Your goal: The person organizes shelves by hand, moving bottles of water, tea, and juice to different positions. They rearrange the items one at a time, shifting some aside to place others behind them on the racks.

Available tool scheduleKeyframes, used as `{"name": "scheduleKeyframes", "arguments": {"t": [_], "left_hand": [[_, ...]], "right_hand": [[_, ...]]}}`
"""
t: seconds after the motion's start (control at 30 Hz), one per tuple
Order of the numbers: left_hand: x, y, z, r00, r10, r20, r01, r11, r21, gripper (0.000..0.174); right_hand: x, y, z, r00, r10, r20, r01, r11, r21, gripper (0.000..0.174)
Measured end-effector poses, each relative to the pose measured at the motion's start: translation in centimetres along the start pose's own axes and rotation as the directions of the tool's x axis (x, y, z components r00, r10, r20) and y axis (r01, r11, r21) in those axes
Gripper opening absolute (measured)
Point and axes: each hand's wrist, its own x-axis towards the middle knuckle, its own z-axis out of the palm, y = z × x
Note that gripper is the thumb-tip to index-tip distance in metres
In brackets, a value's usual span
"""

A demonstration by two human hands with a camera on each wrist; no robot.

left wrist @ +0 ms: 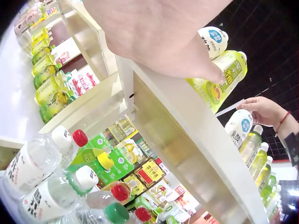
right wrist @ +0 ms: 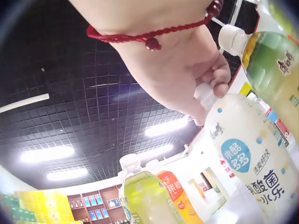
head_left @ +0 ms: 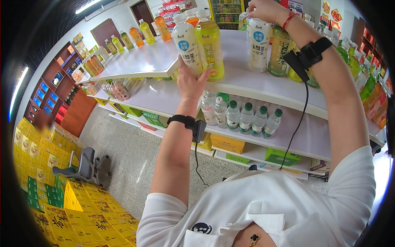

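My left hand (head_left: 190, 84) is at the shelf corner, index finger straight up against a white lactic-drink bottle (head_left: 187, 43) and thumb spread beside a yellow-green tea bottle (head_left: 210, 51). The left wrist view shows the thumb across the lower part of that tea bottle (left wrist: 229, 74). Farther right, my right hand (head_left: 263, 10) pinches the capped neck of a second white lactic-drink bottle (right wrist: 247, 149) from above. This bottle stands upright on the top shelf, beside a green tea bottle (head_left: 281, 53).
More bottles run along the top shelf at both sides, such as an orange bottle (head_left: 163, 29) at left. Clear water bottles (head_left: 246, 117) fill part of the shelf below. A grey chair (head_left: 86, 164) and stacked yellow boxes (head_left: 92, 206) are on the floor at left.
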Motion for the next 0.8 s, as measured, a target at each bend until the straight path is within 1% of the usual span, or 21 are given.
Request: {"name": "scheduleKeyframes", "arguments": {"t": [0.07,0.1,0.17,0.2,0.23,0.27,0.33,0.37,0.43,0.47,0.5,0.57,0.7,0.77,0.8], "left_hand": [[0.1,-0.2,0.1,0.997,0.069,-0.029,-0.067,0.995,0.068,0.106],[0.1,-0.2,0.2,0.997,0.071,-0.032,-0.069,0.995,0.066,0.106],[0.1,-0.5,0.3,0.994,0.1,-0.04,-0.097,0.992,0.076,0.105],[0.1,-0.4,0.2,0.994,0.102,-0.043,-0.098,0.992,0.075,0.105],[0.1,-0.2,0.1,0.997,0.073,-0.03,-0.072,0.997,0.033,0.104],[0.1,-0.1,0.1,0.999,0.046,-0.016,-0.046,0.999,-0.008,0.104],[0.1,0.0,0.0,0.999,0.046,-0.013,-0.046,0.999,-0.023,0.103],[0.2,0.0,0.0,0.999,0.04,-0.008,-0.04,0.998,-0.038,0.103],[0.1,0.0,0.0,0.999,0.044,-0.009,-0.045,0.999,-0.029,0.103],[0.2,0.0,0.0,0.999,0.044,-0.009,-0.044,0.999,-0.018,0.104],[0.2,0.1,-0.1,0.999,0.048,-0.011,-0.048,0.999,-0.017,0.104],[0.1,0.3,-0.2,1.0,0.013,0.003,-0.013,1.0,-0.009,0.105],[0.1,0.1,-0.1,1.0,-0.01,0.016,0.011,1.0,-0.024,0.107],[0.2,-0.1,0.1,0.997,0.068,-0.029,-0.068,0.998,-0.003,0.109],[0.2,-0.2,0.2,0.997,0.067,-0.025,-0.068,0.998,-0.007,0.109]], "right_hand": [[0.4,0.2,0.2,0.994,-0.046,-0.098,0.062,0.984,0.166,0.029],[0.8,0.0,0.5,0.994,-0.047,-0.101,0.063,0.985,0.162,0.029],[1.9,-0.8,1.5,0.963,-0.131,-0.236,0.159,0.982,0.1,0.026],[2.4,-1.3,1.6,0.97,-0.119,-0.212,0.161,0.968,0.191,0.027],[2.9,-1.7,1.9,0.969,-0.118,-0.217,0.16,0.969,0.188,0.027],[3.6,-2.2,2.4,0.96,-0.139,-0.242,0.195,0.955,0.225,0.028],[4.8,-3.4,3.2,0.949,-0.151,-0.278,0.237,0.922,0.307,0.029],[5.3,-3.7,3.3,0.948,-0.149,-0.282,0.236,0.923,0.304,0.029],[5.7,-5.1,3.2,0.977,-0.091,-0.194,0.156,0.922,0.354,0.035],[6.4,-5.3,3.7,0.968,-0.115,-0.223,0.194,0.906,0.375,0.031],[6.7,-5.7,3.7,0.967,-0.115,-0.227,0.195,0.906,0.375,0.031],[7.0,-6.7,3.8,0.97,-0.109,-0.219,0.198,0.878,0.437,0.026],[8.5,-7.0,4.9,0.963,-0.12,-0.24,0.219,0.868,0.445,0.025],[8.9,-7.0,5.2,0.956,-0.127,-0.264,0.239,0.859,0.452,0.027],[9.0,-6.9,5.3,0.957,-0.123,-0.261,0.234,0.861,0.452,0.027]]}}
